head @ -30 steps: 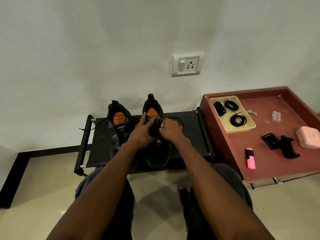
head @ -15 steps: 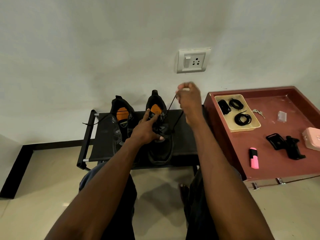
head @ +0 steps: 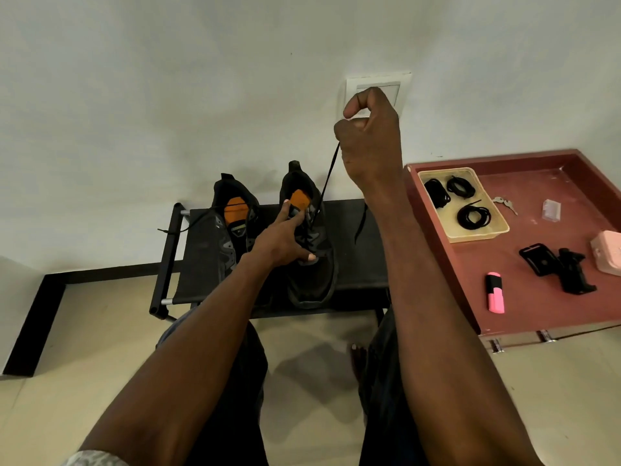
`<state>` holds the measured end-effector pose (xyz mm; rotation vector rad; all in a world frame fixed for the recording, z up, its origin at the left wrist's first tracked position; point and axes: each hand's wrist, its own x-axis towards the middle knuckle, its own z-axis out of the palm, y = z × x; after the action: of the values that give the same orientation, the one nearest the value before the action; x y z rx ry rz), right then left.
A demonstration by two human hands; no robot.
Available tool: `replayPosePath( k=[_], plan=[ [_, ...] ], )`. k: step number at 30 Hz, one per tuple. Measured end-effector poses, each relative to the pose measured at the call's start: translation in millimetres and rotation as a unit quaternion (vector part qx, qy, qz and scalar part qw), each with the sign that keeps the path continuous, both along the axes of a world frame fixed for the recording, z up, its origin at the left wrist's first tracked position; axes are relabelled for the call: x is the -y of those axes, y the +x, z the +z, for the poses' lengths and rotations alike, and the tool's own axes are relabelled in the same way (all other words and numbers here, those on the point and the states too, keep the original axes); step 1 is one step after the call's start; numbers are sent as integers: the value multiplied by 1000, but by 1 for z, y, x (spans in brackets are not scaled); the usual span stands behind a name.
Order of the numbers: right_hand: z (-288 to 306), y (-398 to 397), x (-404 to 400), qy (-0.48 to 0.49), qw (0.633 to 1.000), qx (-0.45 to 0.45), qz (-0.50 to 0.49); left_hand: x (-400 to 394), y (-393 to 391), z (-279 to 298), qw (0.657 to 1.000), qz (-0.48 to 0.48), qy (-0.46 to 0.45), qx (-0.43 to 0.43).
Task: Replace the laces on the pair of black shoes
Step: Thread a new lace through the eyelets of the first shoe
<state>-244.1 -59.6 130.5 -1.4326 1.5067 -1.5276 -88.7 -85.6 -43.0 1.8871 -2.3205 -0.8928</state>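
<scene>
Head view
My right hand [head: 369,136]: raised high in front of the wall socket [head: 379,92], fingers curled, pinching a black lace [head: 327,178] that runs taut down to the right shoe [head: 311,250].
My left hand [head: 280,238]: arm stretched forward, fingers straight, pressing on the right shoe's tongue.
Shoes: two, black with orange insoles, side by side on the black rack [head: 349,250]; the left shoe [head: 232,227] untouched.
Lace coils: three, black, in the beige tray [head: 487,232].
Red table [head: 537,311]: one pink highlighter [head: 495,292], keys [head: 504,203].
</scene>
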Motion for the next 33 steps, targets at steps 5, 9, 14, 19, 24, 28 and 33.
replayPosePath(
  k=[5,9,14,19,24,28,33],
  plan=[
    [-13,-3,4,-6,999,-10,-46,-3,1,0,1000,-10,-6,-3],
    [-58,-35,9,178,955,-174,-160,-8,5,-1,999,-3,-25,-38],
    [-101,-29,8,355,858,-356,-102,-8,15,2,999,40,-25,-8],
    [-115,-3,9,436,869,-229,49,-16,21,19,996,7,-42,72],
    [-117,23,1,468,870,-5,157,-34,27,47,957,18,175,-232],
    [-103,28,-4,369,893,151,207,-42,39,55,890,-61,361,-272],
    [-80,20,-1,251,899,279,227,-27,54,51,945,69,186,-261]
  ],
)
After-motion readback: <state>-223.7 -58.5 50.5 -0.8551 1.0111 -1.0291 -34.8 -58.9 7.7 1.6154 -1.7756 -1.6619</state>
